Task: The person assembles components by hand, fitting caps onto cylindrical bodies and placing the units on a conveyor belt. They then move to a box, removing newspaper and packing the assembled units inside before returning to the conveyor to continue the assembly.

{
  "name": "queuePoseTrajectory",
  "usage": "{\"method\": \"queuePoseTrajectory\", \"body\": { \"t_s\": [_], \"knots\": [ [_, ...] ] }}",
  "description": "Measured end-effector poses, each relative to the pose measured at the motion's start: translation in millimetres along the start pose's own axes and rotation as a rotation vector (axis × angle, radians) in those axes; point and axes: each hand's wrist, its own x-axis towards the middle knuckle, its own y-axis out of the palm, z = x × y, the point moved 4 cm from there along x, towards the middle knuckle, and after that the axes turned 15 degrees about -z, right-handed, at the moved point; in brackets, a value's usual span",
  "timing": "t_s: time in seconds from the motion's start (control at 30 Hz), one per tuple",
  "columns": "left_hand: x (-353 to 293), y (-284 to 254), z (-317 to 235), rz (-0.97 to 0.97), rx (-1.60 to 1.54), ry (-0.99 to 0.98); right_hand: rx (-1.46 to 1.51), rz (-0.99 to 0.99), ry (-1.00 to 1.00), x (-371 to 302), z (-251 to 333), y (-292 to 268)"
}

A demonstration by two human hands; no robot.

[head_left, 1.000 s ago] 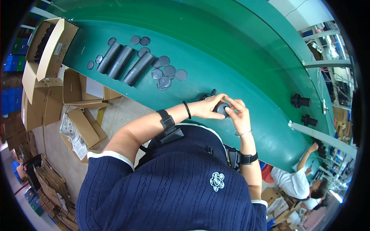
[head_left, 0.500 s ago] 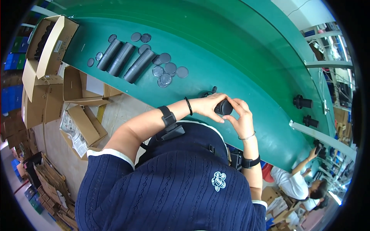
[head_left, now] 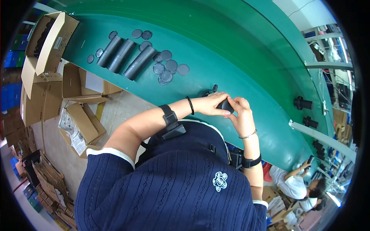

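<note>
In the head view, the left hand [head_left: 210, 104] wraps a black cylinder [head_left: 225, 105] over the green table [head_left: 271, 129], thumb further across than before; the right hand [head_left: 243, 118] pinches its rim. Black tubes [head_left: 140, 63] and discs [head_left: 165, 55] lie far left, near cartons [head_left: 48, 102].

No wording can be read: the print is too small on the white label [head_left: 58, 42] on a cardboard flap [head_left: 49, 52] and on the paper [head_left: 73, 129] in a lower box [head_left: 88, 125].
</note>
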Motion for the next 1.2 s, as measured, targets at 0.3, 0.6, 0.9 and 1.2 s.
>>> {"method": "queuePoseTrajectory", "body": {
  "t_s": [0.3, 0.6, 0.9, 1.2],
  "knots": [
    [-2, -5, -7, 0.016, -0.15, -0.125, 0.718, -0.087, 0.437, -21, -45, 25],
    [2, -11, -2, -0.047, -0.174, -0.201, 0.957, 0.099, 0.81, -13, -46, 48],
    [16, 3, -11, -0.121, -0.273, -0.253, 0.999, 0.001, 0.665, -27, -56, 33],
    [65, 20, -80, -0.28, 0.012, -0.176, 0.176, -0.638, 0.334, -14, -134, -106]
  ]
}}
